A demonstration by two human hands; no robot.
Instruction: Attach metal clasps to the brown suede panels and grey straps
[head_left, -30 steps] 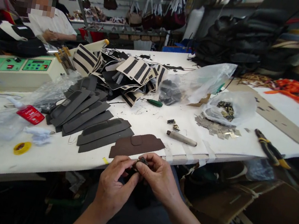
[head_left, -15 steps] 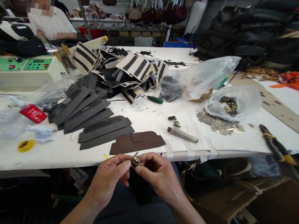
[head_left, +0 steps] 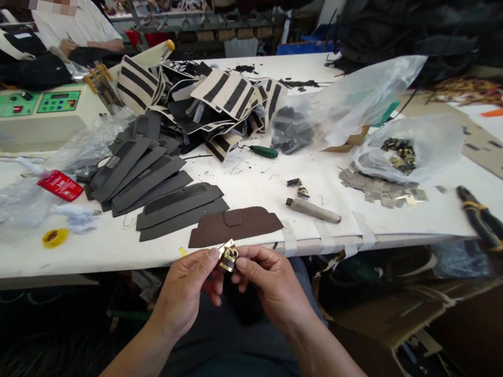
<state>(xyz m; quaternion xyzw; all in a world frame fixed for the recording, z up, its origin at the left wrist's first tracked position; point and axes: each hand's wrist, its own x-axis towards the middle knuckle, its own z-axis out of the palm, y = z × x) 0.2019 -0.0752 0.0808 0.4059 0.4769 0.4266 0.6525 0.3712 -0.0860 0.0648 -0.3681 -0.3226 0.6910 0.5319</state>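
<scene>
My left hand (head_left: 184, 290) and my right hand (head_left: 276, 286) meet at the table's front edge, both closed in a pinch. Between their fingertips is a small gold and dark bag lock (head_left: 228, 260), shaped like a padlock, with a flat plate at its upper left. The left thumb and fingers grip the plate side; the right fingertips hold the lock's right side. Just beyond the hands lies a brown leather flap piece (head_left: 238, 228) with a rounded tab outlined on it. Left of it, dark grey flap pieces (head_left: 180, 209) overlap in a fanned row.
A grey rod-like tool (head_left: 314, 210), a green-handled awl (head_left: 263, 151) and pliers (head_left: 487, 218) lie on the white table (head_left: 234, 179). Metal plates (head_left: 379, 189) sit beside a plastic bag (head_left: 436, 149) of fittings. A red glue bottle (head_left: 60, 185) lies left. Another person (head_left: 74, 23) sits behind.
The lock has been turned so that its front and shackle-like loop now show, with the flat plate tilted up. My view has dipped slightly; both hands stay close together.
</scene>
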